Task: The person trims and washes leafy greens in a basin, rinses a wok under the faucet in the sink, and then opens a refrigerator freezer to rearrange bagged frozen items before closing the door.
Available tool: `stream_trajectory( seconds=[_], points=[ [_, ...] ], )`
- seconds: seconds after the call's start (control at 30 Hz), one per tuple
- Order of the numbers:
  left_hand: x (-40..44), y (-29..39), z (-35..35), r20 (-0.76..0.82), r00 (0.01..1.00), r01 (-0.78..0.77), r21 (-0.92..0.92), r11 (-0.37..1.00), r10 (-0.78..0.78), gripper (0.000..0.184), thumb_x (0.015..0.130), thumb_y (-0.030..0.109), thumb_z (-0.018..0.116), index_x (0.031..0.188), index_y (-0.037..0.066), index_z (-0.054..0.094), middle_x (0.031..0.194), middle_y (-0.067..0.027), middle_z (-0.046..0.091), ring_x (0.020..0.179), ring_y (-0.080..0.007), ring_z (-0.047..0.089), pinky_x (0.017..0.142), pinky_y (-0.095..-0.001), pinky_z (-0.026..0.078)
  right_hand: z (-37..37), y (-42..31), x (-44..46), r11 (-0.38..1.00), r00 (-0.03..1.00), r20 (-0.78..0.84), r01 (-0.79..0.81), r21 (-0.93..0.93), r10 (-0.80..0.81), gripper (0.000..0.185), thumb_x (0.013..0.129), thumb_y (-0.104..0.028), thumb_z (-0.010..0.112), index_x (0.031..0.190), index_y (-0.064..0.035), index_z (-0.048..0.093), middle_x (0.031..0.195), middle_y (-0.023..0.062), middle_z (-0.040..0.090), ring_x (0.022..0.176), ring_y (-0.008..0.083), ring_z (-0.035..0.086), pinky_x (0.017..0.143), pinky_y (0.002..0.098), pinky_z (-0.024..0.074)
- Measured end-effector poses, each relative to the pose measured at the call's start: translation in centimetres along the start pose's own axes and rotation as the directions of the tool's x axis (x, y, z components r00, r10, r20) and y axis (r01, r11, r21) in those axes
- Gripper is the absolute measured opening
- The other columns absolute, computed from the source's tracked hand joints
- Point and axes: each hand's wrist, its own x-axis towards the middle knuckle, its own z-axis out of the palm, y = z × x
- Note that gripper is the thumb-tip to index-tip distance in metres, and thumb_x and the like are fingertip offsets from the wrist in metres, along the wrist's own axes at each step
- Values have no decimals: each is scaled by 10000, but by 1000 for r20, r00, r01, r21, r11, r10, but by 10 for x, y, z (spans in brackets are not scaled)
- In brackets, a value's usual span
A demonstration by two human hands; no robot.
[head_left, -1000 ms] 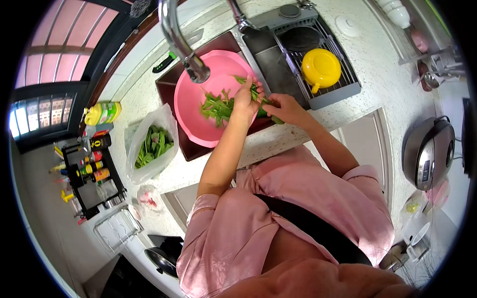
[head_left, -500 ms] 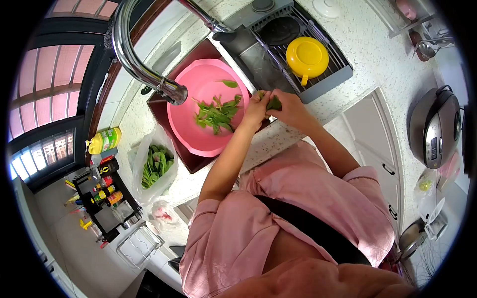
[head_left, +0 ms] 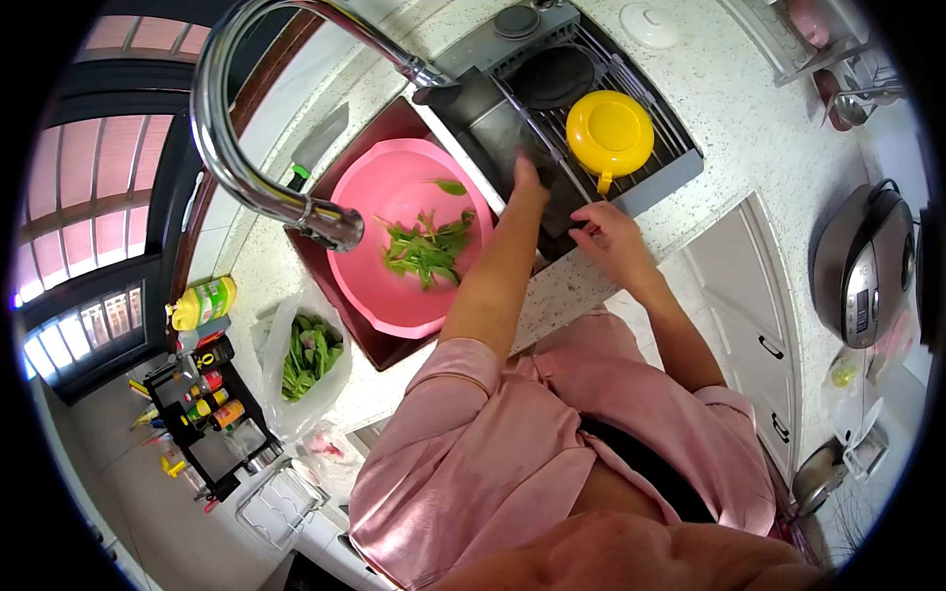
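My left hand (head_left: 530,179) reaches over the dark sink basin (head_left: 493,133) on the right side of the divider, its fingers smeared by motion. My right hand (head_left: 619,246) is at the basin's near edge, fingers curled around a small dark bit that I cannot make out. Left of the divider, a pink basin (head_left: 370,187) sits in the other sink compartment. Green leafy stems (head_left: 426,248) lie inside it, with a single leaf (head_left: 450,186) apart from them near the rim.
A yellow lidded pot (head_left: 611,133) rests upside down on the rack right of the sink. The chrome faucet (head_left: 222,128) arches over the pink basin. A plastic bag of leafy greens (head_left: 310,360) and a knife (head_left: 320,138) lie on the counter. A rice cooker (head_left: 862,266) stands far right.
My hands, together over the divider holding a green leaf before, have separated. The left has reached forward over the dark basin; the right has moved slightly right and nearer me.
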Motion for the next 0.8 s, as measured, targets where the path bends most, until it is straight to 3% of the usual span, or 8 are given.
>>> stream_trajectory(
  seconds=[0.1, 0.17, 0.23, 0.4, 0.53, 0.7, 0.77, 0.8],
  points=[
    [-27, 15, 17, -68, 998, 21, 38, 999, -19, 823, 840, 667, 282, 1406, 73, 212, 1455, -117, 231, 1292, -282, 291, 1076, -436, 165, 0, 4, -3, 999, 1000, 6, -12, 31, 11, 185, 770, -13, 636, 943, -1, 574, 873, 108, 577, 689, 201, 588, 619, 280, 479],
    [-14, 19, 8, -116, 993, 34, 59, 998, -27, 783, 868, 619, 300, 1397, 48, 214, 1422, -134, 290, 1276, -286, 321, 1072, -431, 187, 1, 9, 1, 1000, 1000, -9, 4, 24, -4, 168, 801, -20, 602, 966, 1, 577, 874, 114, 584, 701, 205, 587, 631, 283, 476],
    [25, 13, -20, 130, 991, 46, -94, 995, -34, 757, 881, 583, 288, 1355, -5, 264, 1419, -141, 284, 1337, -282, 204, 1089, -437, 143, 5, 9, 9, 997, 999, -40, -3, 76, 6, 152, 813, -39, 578, 961, -4, 576, 886, 134, 590, 747, 257, 593, 662, 314, 476],
    [-61, 30, -13, 272, 961, -21, -108, 994, 50, 707, 928, 519, 219, 1349, -48, 232, 1377, -247, 308, 1303, -363, 266, 1069, -463, 212, 39, 18, 33, 985, 995, -83, 64, 158, -51, 167, 822, -36, 538, 981, -2, 576, 923, 162, 603, 824, 320, 599, 706, 344, 476],
    [-95, 37, -30, 496, 861, -62, -116, 991, 112, 708, 929, 526, 195, 1339, -47, 260, 1382, -227, 316, 1287, -366, 296, 1066, -470, 229, 68, 15, 39, 946, 946, -86, 318, 65, -312, 221, 834, -76, 518, 1030, 13, 569, 1019, 169, 586, 952, 322, 558, 801, 369, 448],
    [-122, 40, -48, 497, 845, -116, -186, 976, 196, 688, 924, 526, 240, 1325, -30, 298, 1342, -210, 376, 1250, -359, 346, 1056, -466, 246, 77, 12, 47, 936, 936, 12, 351, 5, -351, 285, 854, -154, 504, 1089, -1, 556, 1118, 187, 545, 1067, 353, 484, 902, 404, 385],
    [-135, 42, -56, 654, 733, 36, -313, 949, 188, 682, 903, 541, 300, 1326, 6, 307, 1268, -191, 444, 1195, -340, 400, 1039, -460, 262, 83, 38, 64, 934, 935, -50, 344, -94, -350, 326, 871, -219, 500, 1095, 12, 552, 1128, 220, 530, 1045, 379, 485, 901, 419, 378],
    [-124, 42, -72, 843, 516, 209, -295, 932, 151, 683, 884, 551, 344, 1331, 37, 297, 1228, -177, 462, 1154, -322, 428, 1027, -455, 263, 81, 49, 69, 955, 954, -101, 268, -131, -281, 341, 878, -230, 496, 1112, 13, 544, 1142, 226, 524, 1062, 380, 481, 911, 414, 377]
  ],
)
